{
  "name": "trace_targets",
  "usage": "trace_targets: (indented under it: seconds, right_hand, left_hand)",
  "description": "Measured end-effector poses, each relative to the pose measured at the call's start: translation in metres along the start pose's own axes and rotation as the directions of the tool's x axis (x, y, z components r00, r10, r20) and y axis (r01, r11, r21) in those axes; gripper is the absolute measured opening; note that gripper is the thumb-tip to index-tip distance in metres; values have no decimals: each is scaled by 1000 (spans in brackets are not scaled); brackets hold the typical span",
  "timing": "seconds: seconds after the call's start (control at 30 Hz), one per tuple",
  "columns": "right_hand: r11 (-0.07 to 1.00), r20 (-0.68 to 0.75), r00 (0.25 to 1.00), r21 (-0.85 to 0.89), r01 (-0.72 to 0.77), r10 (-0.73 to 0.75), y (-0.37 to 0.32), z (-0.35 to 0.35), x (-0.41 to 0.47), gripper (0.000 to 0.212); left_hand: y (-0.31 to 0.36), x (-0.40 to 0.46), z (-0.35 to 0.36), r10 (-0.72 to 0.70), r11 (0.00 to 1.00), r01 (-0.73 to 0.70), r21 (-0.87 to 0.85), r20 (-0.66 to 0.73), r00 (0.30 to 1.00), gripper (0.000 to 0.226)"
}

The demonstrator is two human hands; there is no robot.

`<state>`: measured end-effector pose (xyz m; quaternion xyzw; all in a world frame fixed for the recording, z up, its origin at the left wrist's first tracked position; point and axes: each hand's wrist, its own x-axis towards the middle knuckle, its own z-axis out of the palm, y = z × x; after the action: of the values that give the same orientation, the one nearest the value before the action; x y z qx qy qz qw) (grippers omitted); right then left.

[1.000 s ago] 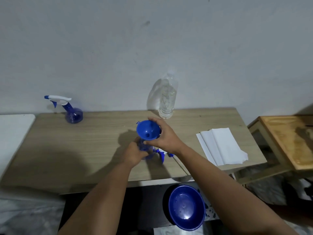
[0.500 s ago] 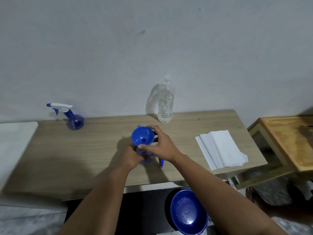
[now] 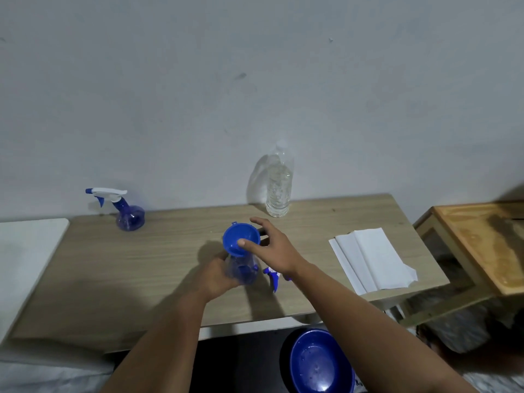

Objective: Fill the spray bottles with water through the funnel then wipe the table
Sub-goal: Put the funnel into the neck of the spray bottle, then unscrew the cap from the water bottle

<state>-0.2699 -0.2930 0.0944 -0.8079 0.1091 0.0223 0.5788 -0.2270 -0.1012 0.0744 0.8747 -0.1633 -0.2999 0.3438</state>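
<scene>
A blue funnel point(image 3: 239, 239) sits in the neck of a clear blue spray bottle point(image 3: 243, 270) at the middle of the wooden table point(image 3: 141, 273). My left hand point(image 3: 217, 275) grips the bottle's body from the left. My right hand point(image 3: 273, 249) hovers at the funnel's right rim with fingers spread, the thumb tip touching the rim. The bottle's spray head point(image 3: 273, 275) lies on the table under my right wrist. A second spray bottle point(image 3: 126, 212) with its white trigger on stands at the back left. A clear water bottle point(image 3: 279, 185) stands at the back by the wall.
White folded paper towels point(image 3: 371, 259) lie on the table's right side. A blue bowl point(image 3: 319, 363) sits below the table's front edge. A wooden stool point(image 3: 482, 245) stands to the right, a white surface point(image 3: 25, 251) to the left.
My right hand has loosened from the funnel and its fingers have spread. The funnel now stands in the bottle's neck. The view tilted up slightly.
</scene>
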Motion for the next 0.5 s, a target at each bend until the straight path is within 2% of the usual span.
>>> trace_targets:
  seconds: [0.1,0.2,0.27,0.33,0.4,0.5]
  right_hand:
    - [998,-131,991,57,-2,10,-5,-12,7,64]
    - [999,-344,939,36,11,2,-20,-42,21,45]
    - [1000,-447,894,-22,10,-19,-37,-69,36,34]
    - [994,-494,867,-110,5,-59,-56,-96,55,33]
    - [984,-499,862,-180,-4,-88,-73,-116,79,38]
    - [956,-458,879,-292,-10,-131,-93,-131,114,49]
  left_hand:
    - [-19,8,-15,7,996,-3,87,-48,999,28]
    - [-49,48,-34,-55,995,69,66,-204,977,53]
    - [-18,56,-57,-72,997,75,-3,-300,951,54]
    - [25,68,-76,-47,996,20,-84,-337,940,52]
    - [65,91,-87,13,991,-57,-120,-336,942,63]
    - [120,125,-87,108,985,-138,-107,-252,962,88]
